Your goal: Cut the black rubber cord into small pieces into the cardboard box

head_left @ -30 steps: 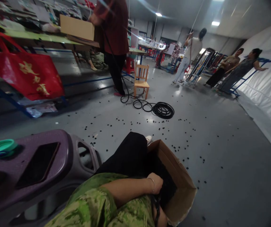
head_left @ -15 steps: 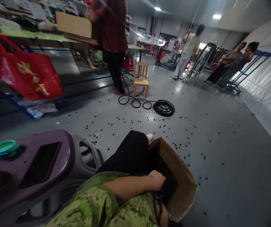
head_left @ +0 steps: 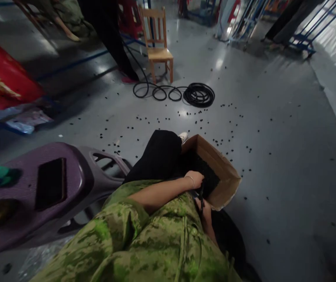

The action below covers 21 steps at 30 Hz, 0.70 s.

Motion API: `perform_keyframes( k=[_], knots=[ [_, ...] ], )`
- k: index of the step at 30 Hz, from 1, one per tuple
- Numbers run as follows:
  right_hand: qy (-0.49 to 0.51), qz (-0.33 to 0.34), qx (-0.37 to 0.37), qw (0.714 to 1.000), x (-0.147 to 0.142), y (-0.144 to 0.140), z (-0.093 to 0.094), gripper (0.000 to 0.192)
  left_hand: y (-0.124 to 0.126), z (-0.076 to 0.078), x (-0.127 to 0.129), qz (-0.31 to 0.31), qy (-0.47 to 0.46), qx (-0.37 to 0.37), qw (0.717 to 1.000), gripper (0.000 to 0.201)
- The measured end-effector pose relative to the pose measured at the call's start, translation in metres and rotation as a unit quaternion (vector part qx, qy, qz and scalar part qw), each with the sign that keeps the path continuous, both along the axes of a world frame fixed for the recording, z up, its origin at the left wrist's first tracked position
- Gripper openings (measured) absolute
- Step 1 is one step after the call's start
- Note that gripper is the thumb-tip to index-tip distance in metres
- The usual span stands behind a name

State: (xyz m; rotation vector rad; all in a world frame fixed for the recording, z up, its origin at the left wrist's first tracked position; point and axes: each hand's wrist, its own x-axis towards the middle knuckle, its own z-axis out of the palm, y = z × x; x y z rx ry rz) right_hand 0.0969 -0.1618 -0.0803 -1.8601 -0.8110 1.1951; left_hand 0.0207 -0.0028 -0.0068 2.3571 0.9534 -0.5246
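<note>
Grey floor (head_left: 285,184); purple stool (head_left: 76,164) cropped; dark item (head_left: 202,199) in right fingers (head_left: 206,209) unclear.

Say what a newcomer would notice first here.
Probably the open cardboard box, below and right of centre, with both hands at its near side. Around and beyond it, small black bits dot the grey floor; farther off, a coiled black cord lies near a wooden chair.

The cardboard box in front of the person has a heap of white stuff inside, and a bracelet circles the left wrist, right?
Almost: the heap inside the cardboard box is black, not white, as the head view shows. The bracelet does circle the left wrist.
</note>
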Motion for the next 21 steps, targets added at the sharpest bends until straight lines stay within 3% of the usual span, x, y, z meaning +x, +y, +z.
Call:
perform_keyframes(
  k=[8, 21],
  knots=[
    [-0.037, -0.004, -0.021, 0.999, 0.001, -0.004, -0.018, 0.042, 0.000, 0.005, -0.002, 0.050, -0.002, -0.018, 0.999, 0.030],
    [-0.033, 0.034, -0.024, 0.999, 0.005, -0.004, -0.004, 0.025, 0.001, -0.001, -0.001, 0.075, -0.027, -0.027, 0.996, 0.033]
  ],
)
